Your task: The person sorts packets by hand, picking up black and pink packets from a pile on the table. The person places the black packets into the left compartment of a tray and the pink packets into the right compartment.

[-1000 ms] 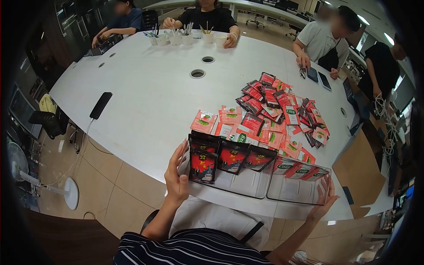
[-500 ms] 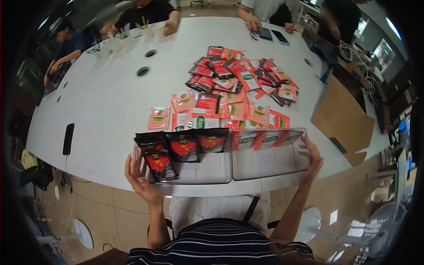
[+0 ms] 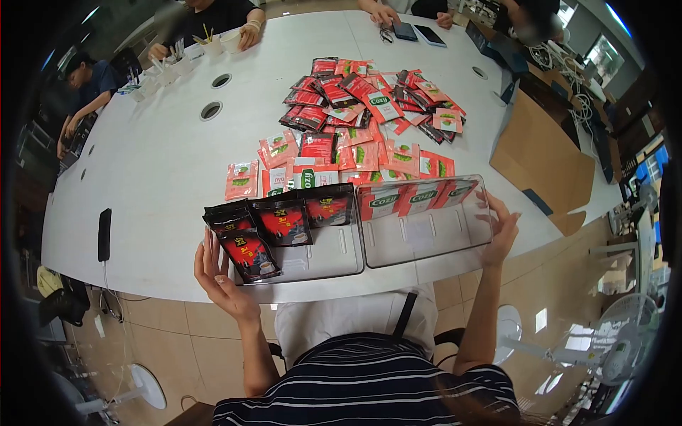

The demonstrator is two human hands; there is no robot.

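Two clear plastic trays stand side by side at the table's near edge. Black-and-red coffee sachets (image 3: 284, 221) stand along the back of the left tray (image 3: 320, 261), with one more leaning in front at its left. Three red-and-white Cozy packets (image 3: 419, 200) line the back wall of the right tray (image 3: 426, 241). My left hand (image 3: 226, 282) holds the left tray's outer side, its fingers partly hidden behind the wall. Against the right tray's outer side, my right hand (image 3: 501, 231) grips with the fingers behind the clear wall. Just beyond the trays lies a pile of loose sachets (image 3: 369, 117).
An opened cardboard box (image 3: 536, 153) lies at the right, near white cables (image 3: 582, 106). A black power strip (image 3: 105, 234) is at the left. Across the table are cups (image 3: 212, 47), phones (image 3: 430, 35) and several people's hands.
The whole scene has shifted slightly up and left in view. The right tray's right end appears raised a little, with both my hands still on the trays' outer sides.
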